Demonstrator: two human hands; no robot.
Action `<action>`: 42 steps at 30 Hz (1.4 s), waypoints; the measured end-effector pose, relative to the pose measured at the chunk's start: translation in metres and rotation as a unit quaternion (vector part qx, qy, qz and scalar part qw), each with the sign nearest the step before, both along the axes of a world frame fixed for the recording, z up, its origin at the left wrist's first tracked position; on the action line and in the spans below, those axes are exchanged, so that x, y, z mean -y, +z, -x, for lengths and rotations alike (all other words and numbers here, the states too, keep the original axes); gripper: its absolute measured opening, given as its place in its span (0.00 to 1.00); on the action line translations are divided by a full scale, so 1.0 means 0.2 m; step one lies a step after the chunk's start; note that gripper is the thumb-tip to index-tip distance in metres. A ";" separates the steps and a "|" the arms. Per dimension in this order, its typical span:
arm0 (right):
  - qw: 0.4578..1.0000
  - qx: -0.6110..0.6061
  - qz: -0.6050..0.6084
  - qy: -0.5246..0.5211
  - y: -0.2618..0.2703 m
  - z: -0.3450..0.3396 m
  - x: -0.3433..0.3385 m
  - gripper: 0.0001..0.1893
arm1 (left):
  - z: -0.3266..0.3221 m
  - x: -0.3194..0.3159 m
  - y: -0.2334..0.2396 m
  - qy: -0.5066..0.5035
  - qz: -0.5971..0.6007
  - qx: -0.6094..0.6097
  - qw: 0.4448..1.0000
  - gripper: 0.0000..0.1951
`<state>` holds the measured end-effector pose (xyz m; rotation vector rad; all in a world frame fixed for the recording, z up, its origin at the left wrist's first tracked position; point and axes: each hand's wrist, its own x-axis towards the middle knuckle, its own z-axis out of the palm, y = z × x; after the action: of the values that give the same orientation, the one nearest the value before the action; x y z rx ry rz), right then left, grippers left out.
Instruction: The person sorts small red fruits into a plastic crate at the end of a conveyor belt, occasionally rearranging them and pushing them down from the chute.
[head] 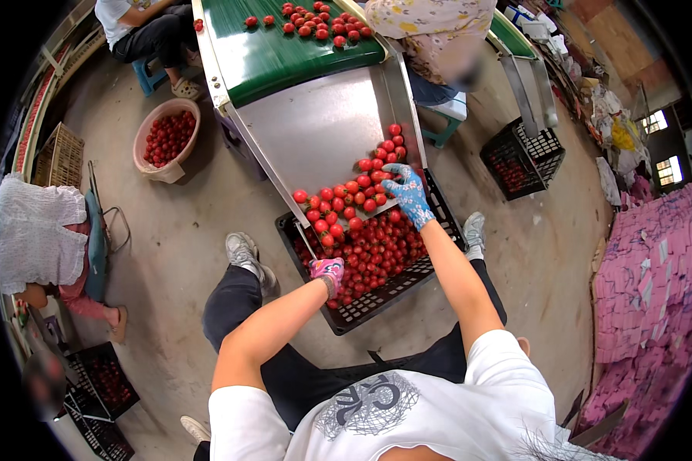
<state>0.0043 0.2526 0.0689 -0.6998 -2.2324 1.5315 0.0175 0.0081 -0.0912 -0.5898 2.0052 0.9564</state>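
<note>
Cherry tomatoes (338, 204) gather along the lower edge and right side of a sloping metal chute (317, 124). Below it, a black plastic crate (369, 314) holds many more tomatoes (375, 248). My right hand (408, 193), in a blue floral glove, rests at the chute's lower right with fingers apart, touching the tomatoes there. Over the crate's left part is my left hand (327, 272), in a pink patterned glove. Its fingers are curled around the lower end of a thin metal strip (306, 241) at the chute's left corner; the grip itself is partly hidden.
A green conveyor belt (248, 55) carries tomatoes above the chute. Seated people flank it; another sits at left. A pink tub (139, 158) of tomatoes stands on the floor at left. Another black crate (510, 167) sits right, before stacked pink material (640, 305).
</note>
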 end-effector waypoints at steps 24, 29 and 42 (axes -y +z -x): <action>0.868 0.068 -0.447 0.206 -0.02 0.03 0.57 0.32 | 0.04 0.03 -0.06 0.014 -0.006 0.042 0.999 0.31; 0.871 0.059 -0.442 0.205 -0.14 -0.09 0.62 0.30 | 0.04 0.02 0.00 0.015 -0.015 0.066 0.998 0.31; 0.886 0.029 -0.441 0.137 -0.20 -0.42 0.50 0.25 | 0.03 0.02 -0.05 0.010 0.034 -0.009 0.999 0.23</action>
<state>0.0877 0.1521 0.0282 -0.1440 -2.7753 0.4203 0.0125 0.0043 -0.1007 -0.6413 2.0580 0.9128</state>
